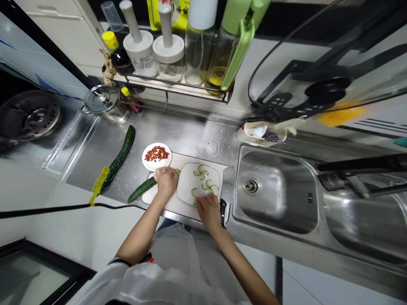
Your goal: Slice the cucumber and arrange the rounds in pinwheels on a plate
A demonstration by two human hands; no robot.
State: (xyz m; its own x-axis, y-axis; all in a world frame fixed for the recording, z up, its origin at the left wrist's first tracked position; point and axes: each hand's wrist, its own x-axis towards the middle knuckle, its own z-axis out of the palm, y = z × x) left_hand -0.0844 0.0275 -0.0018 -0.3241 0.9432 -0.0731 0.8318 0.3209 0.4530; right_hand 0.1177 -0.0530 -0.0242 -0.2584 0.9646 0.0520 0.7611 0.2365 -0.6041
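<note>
A white squarish plate (pixel 186 186) lies on the cutting board (pixel 171 210), with curved cucumber slices (pixel 210 186) arranged on it in small pinwheel shapes. My right hand (pixel 209 211) is at the plate's lower right edge, its fingertips together on a slice. Over the board's left part, my left hand (pixel 166 181) is closed beside the plate, near the end of a cut cucumber (pixel 141 189); what its fingers hold is hidden. Red berries (pixel 157 153) sit in a small white dish (pixel 144 162) behind my left hand. A black-handled knife (pixel 223 210) rests right of my right hand.
A whole cucumber (pixel 121 156) with a yellow tag lies left on the steel counter (pixel 187 131). A lidded pot (pixel 106 103) stands behind it. The sink (pixel 280 190) is at the right, a caddy (pixel 263 133) behind it. Bottles and jars fill the rack (pixel 178 84).
</note>
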